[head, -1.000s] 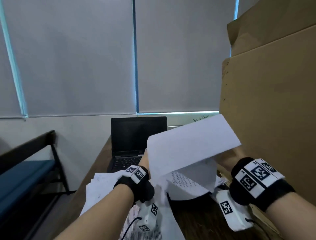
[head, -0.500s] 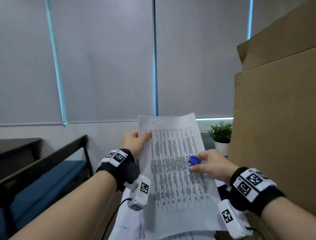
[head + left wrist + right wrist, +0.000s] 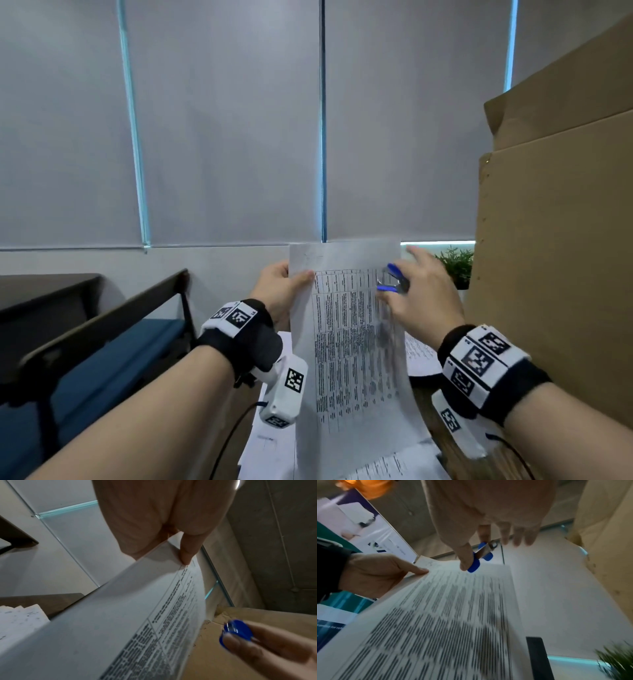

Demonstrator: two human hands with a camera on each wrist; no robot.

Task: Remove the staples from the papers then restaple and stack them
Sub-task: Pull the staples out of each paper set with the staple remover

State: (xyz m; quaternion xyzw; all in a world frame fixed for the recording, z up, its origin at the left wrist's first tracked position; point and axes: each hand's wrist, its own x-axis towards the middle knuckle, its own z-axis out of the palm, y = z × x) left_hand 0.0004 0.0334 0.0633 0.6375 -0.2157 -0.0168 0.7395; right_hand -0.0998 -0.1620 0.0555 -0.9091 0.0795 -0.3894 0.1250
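A printed paper (image 3: 352,342) with a dense table is held upright in front of me. My left hand (image 3: 279,291) pinches its upper left edge, thumb on the front; the left wrist view shows the same paper (image 3: 120,622) under that thumb. My right hand (image 3: 416,294) grips a blue staple remover (image 3: 394,279) between thumb and forefinger, at the paper's upper right, with the other fingers spread. The staple remover (image 3: 481,555) hovers just above the paper (image 3: 445,615) in the right wrist view. No staple is visible.
More papers (image 3: 270,445) lie on the dark desk below. A tall cardboard box (image 3: 555,274) stands close on the right, with a small green plant (image 3: 455,263) behind it. A blue bench (image 3: 85,370) is at the left. Window blinds fill the background.
The paper was lifted off the desk and turned upright with its print facing me. My right hand carried the staple remover from mid-page up to the upper right. The head view tilted up.
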